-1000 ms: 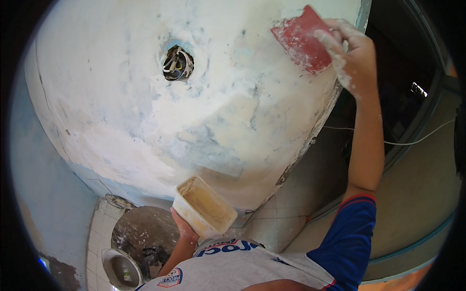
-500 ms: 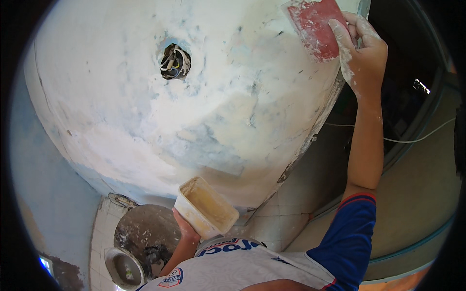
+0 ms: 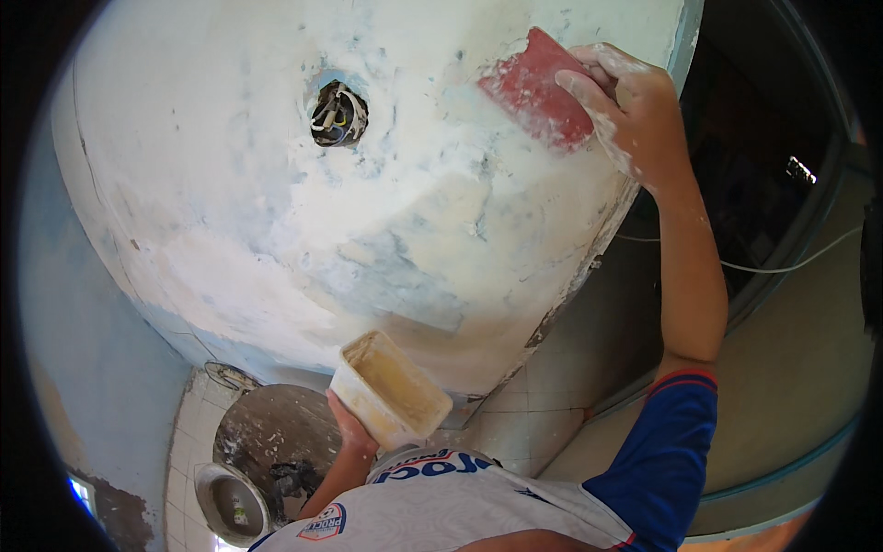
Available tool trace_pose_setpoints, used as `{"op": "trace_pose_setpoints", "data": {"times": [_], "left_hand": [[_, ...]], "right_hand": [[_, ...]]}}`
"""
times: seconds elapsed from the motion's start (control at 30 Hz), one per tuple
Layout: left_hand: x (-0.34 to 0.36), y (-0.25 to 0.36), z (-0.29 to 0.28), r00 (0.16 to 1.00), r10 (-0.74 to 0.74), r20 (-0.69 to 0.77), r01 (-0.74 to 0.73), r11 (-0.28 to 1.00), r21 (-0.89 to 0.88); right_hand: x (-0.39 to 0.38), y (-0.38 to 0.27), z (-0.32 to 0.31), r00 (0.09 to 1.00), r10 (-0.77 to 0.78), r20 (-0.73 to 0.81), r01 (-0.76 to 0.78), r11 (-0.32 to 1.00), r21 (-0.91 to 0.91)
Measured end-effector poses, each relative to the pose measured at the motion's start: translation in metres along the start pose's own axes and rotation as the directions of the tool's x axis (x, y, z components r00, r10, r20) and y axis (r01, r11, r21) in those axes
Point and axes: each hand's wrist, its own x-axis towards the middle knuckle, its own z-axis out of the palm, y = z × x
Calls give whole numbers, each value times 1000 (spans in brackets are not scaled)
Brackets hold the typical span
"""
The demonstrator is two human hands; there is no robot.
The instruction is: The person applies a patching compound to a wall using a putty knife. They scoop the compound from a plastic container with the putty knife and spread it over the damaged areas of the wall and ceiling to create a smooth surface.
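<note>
Pinched between the thumb and fingers of my right hand [image 3: 635, 106] is a flat red putty spreader [image 3: 544, 97], smeared with white filler. Its blade lies against the upper right of the patchy white wall [image 3: 230, 184]. White residue coats my right thumb and fingers. Low in front of my body, my left hand [image 3: 352, 425] grips the side of a rectangular cream plastic tub [image 3: 395, 388], tilted so that its inside shows. Pale paste is smeared over the tub's walls and bottom; part of my left hand is hidden behind it.
A round hole with loose wires [image 3: 338, 115] opens in the wall. The wall's right edge [image 3: 589, 267] is rough, beside a dark doorway [image 3: 763, 175] crossed by a white cable [image 3: 782, 269]. Below stand a stained round surface [image 3: 267, 428] and a metal basin [image 3: 210, 501].
My right hand has drawn the red spreader left and slightly down across the wall, away from its right edge. My left hand and the tub have stayed nearly still.
</note>
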Motion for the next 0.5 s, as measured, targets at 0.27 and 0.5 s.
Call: {"op": "trace_pose_setpoints", "data": {"times": [0.27, 0.5], "left_hand": [[-6, -1, 3, 1000, -3, 4, 3, 1000, -7], [-4, 0, 1, 999, 11, 43, -11, 1000, 6]], "right_hand": [[5, 34, -5, 984, 161, -80, -96, 844, 527], [18, 50, -12, 882, 250, -400, -93, 923, 372]]}}
